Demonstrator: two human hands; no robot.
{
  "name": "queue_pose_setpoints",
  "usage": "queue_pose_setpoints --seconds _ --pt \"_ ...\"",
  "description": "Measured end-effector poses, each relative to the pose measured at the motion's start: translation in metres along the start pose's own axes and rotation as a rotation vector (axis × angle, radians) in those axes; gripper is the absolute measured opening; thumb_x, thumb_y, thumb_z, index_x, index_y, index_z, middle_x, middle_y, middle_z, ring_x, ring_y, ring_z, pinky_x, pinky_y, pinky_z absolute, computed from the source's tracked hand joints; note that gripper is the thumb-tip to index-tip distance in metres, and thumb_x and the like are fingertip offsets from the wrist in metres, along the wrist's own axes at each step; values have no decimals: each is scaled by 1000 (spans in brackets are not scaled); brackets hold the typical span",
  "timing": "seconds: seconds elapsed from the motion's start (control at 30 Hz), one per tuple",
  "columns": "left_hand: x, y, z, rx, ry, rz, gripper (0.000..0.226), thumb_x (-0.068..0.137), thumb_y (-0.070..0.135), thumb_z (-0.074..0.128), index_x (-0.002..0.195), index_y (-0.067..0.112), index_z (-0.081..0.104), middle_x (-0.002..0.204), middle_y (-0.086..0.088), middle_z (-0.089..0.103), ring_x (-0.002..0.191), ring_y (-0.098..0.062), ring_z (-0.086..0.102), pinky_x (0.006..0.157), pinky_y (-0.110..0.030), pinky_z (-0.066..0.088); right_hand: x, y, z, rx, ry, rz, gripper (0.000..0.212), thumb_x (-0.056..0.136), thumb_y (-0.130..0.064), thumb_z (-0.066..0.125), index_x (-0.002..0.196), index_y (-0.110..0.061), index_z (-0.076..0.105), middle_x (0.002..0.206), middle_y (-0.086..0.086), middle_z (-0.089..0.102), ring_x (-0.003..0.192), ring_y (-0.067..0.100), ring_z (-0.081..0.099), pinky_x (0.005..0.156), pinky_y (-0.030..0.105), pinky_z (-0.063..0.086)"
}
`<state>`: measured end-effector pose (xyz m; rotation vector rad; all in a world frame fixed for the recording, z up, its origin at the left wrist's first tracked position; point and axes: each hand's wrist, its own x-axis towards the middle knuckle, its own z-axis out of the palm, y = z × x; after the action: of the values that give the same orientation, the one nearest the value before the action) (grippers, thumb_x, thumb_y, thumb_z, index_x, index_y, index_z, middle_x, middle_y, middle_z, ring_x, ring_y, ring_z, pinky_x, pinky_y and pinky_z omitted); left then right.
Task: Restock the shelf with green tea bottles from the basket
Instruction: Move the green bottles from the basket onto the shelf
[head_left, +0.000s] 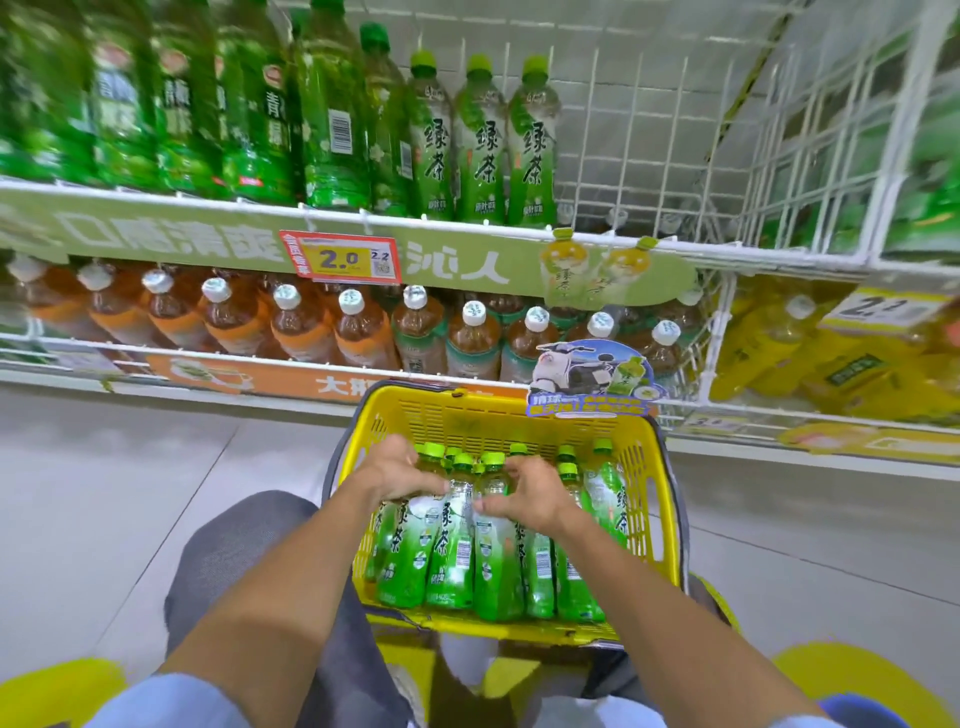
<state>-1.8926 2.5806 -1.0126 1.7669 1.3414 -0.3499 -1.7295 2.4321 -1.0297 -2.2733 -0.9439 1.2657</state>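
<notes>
A yellow plastic basket (660, 499) stands on the floor in front of me, filled with several green tea bottles (452, 561) lying side by side, caps pointing away. My left hand (400, 467) curls its fingers round the neck end of a bottle on the left. My right hand (530, 496) grips the upper part of a bottle in the middle. Three matching green tea bottles (480, 145) stand upright on the upper wire shelf (675, 244), with bare wire to their right.
Larger green bottles (249, 114) fill the upper shelf's left side. Brown tea bottles (358, 327) line the shelf below, behind a price tag (340, 257). Yellow bottles (810, 358) lie at the right. A promo sign (592, 379) hangs above the basket. My knee (249, 545) is left of the basket.
</notes>
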Motion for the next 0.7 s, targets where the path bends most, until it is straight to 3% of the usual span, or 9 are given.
queue_pose_setpoints --seconds 0.13,0.27,0.4,0.43,0.47,0.53,0.6,0.67,0.7 --pt "-12 8 6 -22 36 75 71 60 44 95 115 9 67 114 -5 66 106 -22 60 86 -29 48 -14 -4 5 -11 9 -18 102 70 -56 87 150 -11 42 146 10 52 133 30 48 107 44 47" --pt "-24 10 4 -114 60 113 92 54 45 98 128 1 65 131 -9 64 120 -25 61 98 -37 51 -23 -10 2 -13 16 -87 117 53 -75 79 148 -20 40 143 13 52 127 29 51 100 47 51" --pt "-31 16 -9 -244 124 166 97 47 54 97 120 -4 67 139 -25 56 130 -37 54 101 -43 50 -35 -21 -13 40 57 -139 114 66 -59 88 157 -16 33 155 15 41 142 32 37 111 46 40" --pt "-31 18 -10 -269 135 178 94 45 58 96 115 2 69 118 -9 65 111 -28 62 95 -38 49 -35 -21 -17 57 70 -148 115 67 -58 88 157 -14 32 158 15 38 145 32 35 113 45 37" --pt "-33 22 -11 -298 140 188 90 45 59 96 115 9 68 107 2 48 100 -15 50 91 -33 47 -35 -21 -20 77 78 -154 117 67 -57 88 158 -11 32 159 15 37 146 32 34 114 44 35" --pt "-32 27 -8 -359 119 188 76 54 50 96 113 11 68 104 1 57 102 -20 58 84 -32 45 -35 -19 -27 94 89 -156 120 64 -60 89 157 -8 33 160 15 38 146 31 36 115 43 37" --pt "-35 29 0 -342 59 187 51 56 50 95 77 21 59 75 4 43 72 -19 48 61 -34 39 -39 -12 -30 86 75 -138 123 60 -64 88 156 -8 34 159 15 39 144 30 40 114 44 40" --pt "-36 26 13 -303 -16 120 55 60 52 93 73 16 53 79 7 34 67 -20 49 54 -34 46 -42 -2 -29 75 42 -125 125 59 -66 87 155 -7 35 159 15 40 143 31 42 114 47 40" --pt "-34 23 20 -290 -31 103 59 62 53 91 82 7 60 80 -9 57 76 -23 59 62 -35 52 -44 2 -28 73 36 -119 125 59 -67 86 155 -6 36 159 15 40 143 31 42 115 47 40"
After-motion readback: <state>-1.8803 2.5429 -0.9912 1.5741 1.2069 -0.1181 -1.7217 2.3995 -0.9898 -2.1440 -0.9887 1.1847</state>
